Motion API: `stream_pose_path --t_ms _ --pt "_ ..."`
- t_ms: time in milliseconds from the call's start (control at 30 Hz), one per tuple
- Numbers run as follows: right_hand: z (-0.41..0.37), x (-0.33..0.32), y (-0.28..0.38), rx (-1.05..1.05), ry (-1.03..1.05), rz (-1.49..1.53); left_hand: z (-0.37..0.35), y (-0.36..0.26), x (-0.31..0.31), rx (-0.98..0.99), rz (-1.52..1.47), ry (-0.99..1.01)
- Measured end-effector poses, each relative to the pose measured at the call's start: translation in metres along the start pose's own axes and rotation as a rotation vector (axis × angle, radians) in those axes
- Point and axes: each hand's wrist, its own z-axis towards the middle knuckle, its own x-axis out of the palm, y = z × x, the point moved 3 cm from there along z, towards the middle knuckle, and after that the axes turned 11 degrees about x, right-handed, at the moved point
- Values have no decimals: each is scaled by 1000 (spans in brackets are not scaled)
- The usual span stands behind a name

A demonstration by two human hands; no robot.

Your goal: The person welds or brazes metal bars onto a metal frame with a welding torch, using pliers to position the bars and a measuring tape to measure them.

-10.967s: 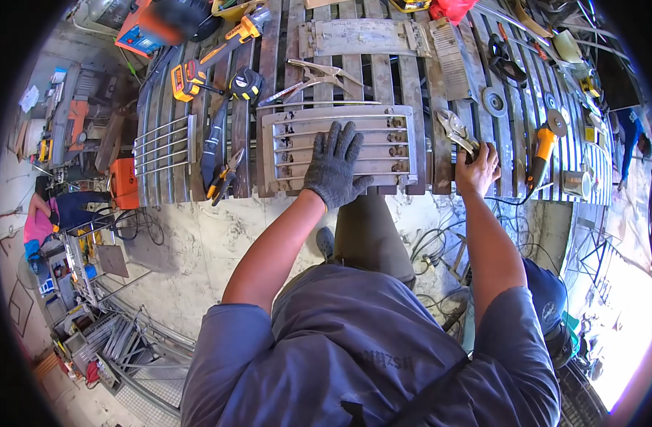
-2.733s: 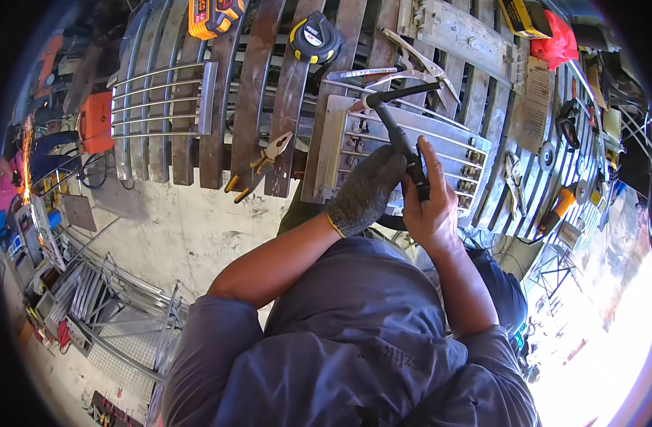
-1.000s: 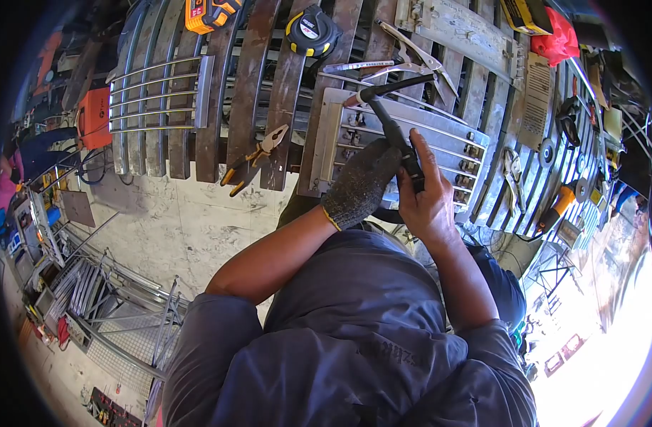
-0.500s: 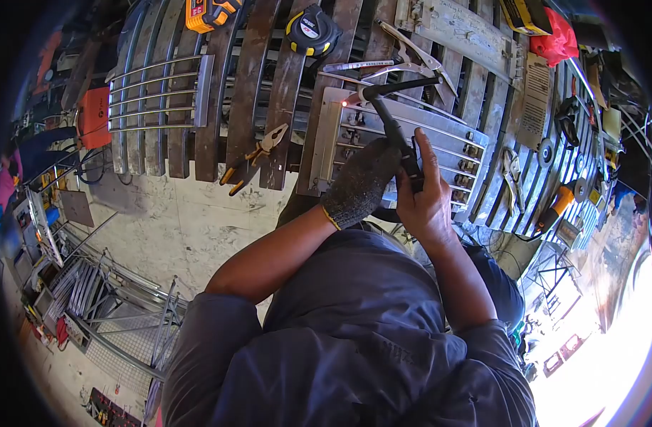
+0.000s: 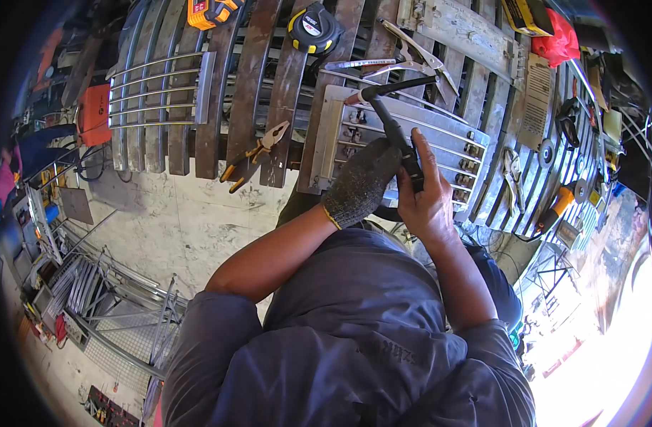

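Note:
A black TIG welding torch (image 5: 391, 127) slants up from my hands, its pinkish nozzle at the left end of its head. My right hand (image 5: 427, 199), bare, is closed around the lower handle. My left hand (image 5: 363, 178), in a dark knitted glove, is closed against the left side of the handle; its fingertips are partly hidden. Beneath the torch lies a metal jig plate (image 5: 429, 128) with several thin rods across it and small clamps at both ends. The nozzle is over the plate's left end, near the rod ends; no glow shows there.
Pliers (image 5: 257, 155), a rod grille (image 5: 159, 91) and a tape measure (image 5: 315, 30) lie left on the slatted bench (image 5: 206, 149). Locking clamps (image 5: 420, 57) lie beyond the plate. To the right are locking pliers (image 5: 511, 178) and an angle grinder (image 5: 557, 208). Metal frames (image 5: 119, 313) stand lower left.
The bright orange-red glow at the torch nozzle has gone out. Both hands stay on the torch in nearly the same position.

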Motion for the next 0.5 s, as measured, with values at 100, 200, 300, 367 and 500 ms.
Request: stream_pose_path --t_ms 100,200,300,367,500 --pt "0 0 0 -5 -5 -2 1 -4 -1 -151 -107 38" --pt "0 0 1 -25 -15 -15 4 -4 -1 117 170 -47" --pt "1 1 -2 -36 -5 -55 2 -11 -5 -3 -92 -48" --pt "0 2 -2 -48 -1 -70 -1 -14 -3 99 -29 -40" --pt "0 2 -1 -54 -19 -45 9 -25 -9 -411 -461 -70"
